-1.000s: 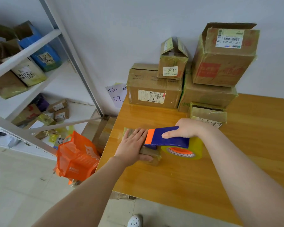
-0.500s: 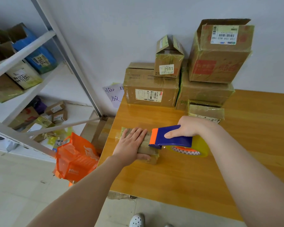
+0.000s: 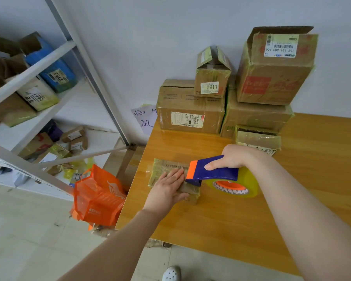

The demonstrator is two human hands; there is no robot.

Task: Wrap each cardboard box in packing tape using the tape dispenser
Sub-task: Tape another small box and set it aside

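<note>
The head camera looks down on a small flat cardboard box [image 3: 165, 169] lying on the worktop [image 3: 231, 220] close to its left edge, about midway between the near and far edges. It already shows a glossy skin of tape. The left hand [image 3: 166, 191] lies flat on the near half of the box, its grip spread, fingers straight and pressing down to pin it. The right hand [image 3: 235, 157] has its grip closed round the handle of the tape dispenser [image 3: 217, 173], whose orange nose sits on the box top just beside the left fingertips; the tape roll [image 3: 249, 185] hangs past the box's right end. More boxes [image 3: 190, 112] are piled at the far left corner against the wall.

This looks like a strip being laid across the top. Next, I judge, the dispenser must be drawn over the edge while the left hand holds the box down, then tilted to cut.
</note>
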